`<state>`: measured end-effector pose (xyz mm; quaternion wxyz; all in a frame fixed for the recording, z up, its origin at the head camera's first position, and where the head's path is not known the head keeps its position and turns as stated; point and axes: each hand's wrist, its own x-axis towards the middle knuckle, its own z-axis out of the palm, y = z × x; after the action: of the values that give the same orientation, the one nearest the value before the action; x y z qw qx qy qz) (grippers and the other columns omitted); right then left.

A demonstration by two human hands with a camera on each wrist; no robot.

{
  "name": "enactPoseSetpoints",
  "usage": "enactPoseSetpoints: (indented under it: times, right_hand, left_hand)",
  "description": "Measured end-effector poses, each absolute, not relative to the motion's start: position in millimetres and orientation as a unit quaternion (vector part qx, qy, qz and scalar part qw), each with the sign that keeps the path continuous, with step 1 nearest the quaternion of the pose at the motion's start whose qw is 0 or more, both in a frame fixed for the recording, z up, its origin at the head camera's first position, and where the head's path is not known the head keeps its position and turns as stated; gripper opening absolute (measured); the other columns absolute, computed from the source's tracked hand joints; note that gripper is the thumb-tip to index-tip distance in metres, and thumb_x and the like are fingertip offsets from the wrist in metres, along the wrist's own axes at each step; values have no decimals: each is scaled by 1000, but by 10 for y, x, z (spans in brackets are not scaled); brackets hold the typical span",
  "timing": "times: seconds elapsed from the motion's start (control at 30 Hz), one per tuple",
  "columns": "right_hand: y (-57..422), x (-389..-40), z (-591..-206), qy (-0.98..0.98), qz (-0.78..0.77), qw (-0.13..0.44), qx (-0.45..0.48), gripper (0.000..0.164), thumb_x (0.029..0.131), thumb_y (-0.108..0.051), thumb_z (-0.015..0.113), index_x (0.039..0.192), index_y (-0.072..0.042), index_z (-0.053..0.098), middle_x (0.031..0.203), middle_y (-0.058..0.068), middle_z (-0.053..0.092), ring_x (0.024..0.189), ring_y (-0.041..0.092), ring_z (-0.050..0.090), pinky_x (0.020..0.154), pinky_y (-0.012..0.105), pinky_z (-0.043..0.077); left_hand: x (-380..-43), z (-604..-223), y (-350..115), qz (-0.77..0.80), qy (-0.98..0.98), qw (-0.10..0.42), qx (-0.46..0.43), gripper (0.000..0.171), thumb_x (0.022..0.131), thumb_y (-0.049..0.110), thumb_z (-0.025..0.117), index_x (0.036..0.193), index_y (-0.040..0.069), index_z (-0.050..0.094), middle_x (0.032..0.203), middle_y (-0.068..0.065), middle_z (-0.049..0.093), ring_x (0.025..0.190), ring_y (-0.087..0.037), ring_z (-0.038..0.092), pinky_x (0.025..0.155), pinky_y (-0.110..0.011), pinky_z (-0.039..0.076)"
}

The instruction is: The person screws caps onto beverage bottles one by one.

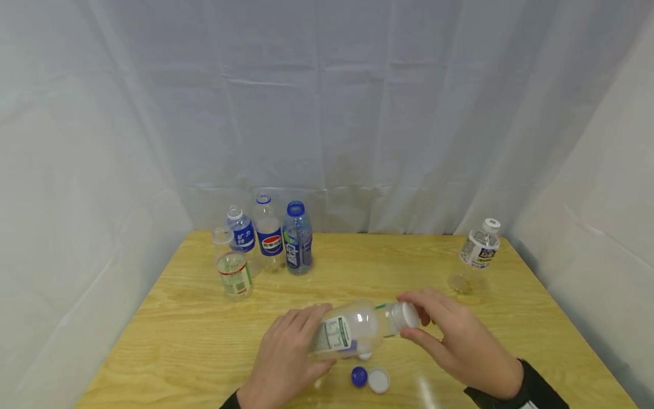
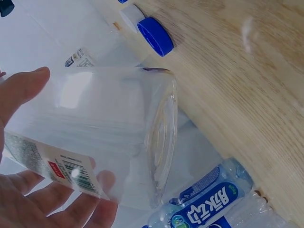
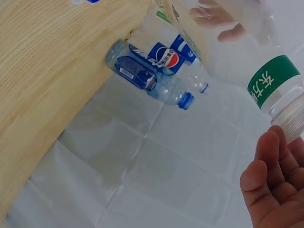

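Note:
A clear plastic bottle [image 1: 361,325] lies sideways in the air above the table, its neck to the right. My left hand [image 1: 288,347] grips its body near the base, thumb on one side and fingers beneath in the left wrist view. The white bottle cap [image 1: 409,314] is on the neck, and my right hand [image 1: 460,336] pinches it between thumb and fingers. A green band [image 3: 274,80] circles the neck. Below the bottle, a blue cap [image 1: 359,376] and a white cap [image 1: 378,380] lie side by side, with another white cap [image 1: 365,357] partly hidden behind the bottle.
At the back left stand several uncapped bottles: a clear one with a green-and-red label [image 1: 235,275], a blue-labelled one [image 1: 243,235], a Pepsi bottle [image 1: 269,241] and a blue bottle [image 1: 298,244]. A white-capped bottle [image 1: 479,250] stands back right. Pale sheeting [image 1: 327,113] surrounds the wooden table [image 1: 194,335].

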<state>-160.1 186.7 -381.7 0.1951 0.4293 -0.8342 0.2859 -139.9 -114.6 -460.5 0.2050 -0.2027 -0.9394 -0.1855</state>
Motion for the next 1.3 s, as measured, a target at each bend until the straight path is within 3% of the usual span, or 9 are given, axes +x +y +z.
enactPoseSetpoints:
  times: [0.53,0.93,1.3]
  right_hand:
    - [1784,-1555,-3819,-844,282,225,396,39,91,-14,74,126,-11,59,100,-12,58,81,-2,50,69,7,43]
    - [1786,-1592,-3742,-846,296,204,394,52,88,-13,78,135,-16,56,107,-12,62,86,-2,56,73,10,49]
    - [1842,-1618,-3592,-851,294,221,374,46,87,-8,77,129,-14,59,103,-12,63,84,0,54,72,12,46]
  left_hand:
    - [-1430,-4610,-1106,-185,-924,259,-212,90,61,47,93,140,23,55,122,2,69,106,-13,64,85,-33,57]
    - [-1438,-4564,-1087,-187,-937,221,-194,97,64,49,92,147,22,48,128,0,65,113,-18,62,92,-40,56]
    - [-1469,-4525,-998,-203,-938,200,-197,109,66,52,90,156,22,36,135,-2,60,121,-20,58,99,-43,53]
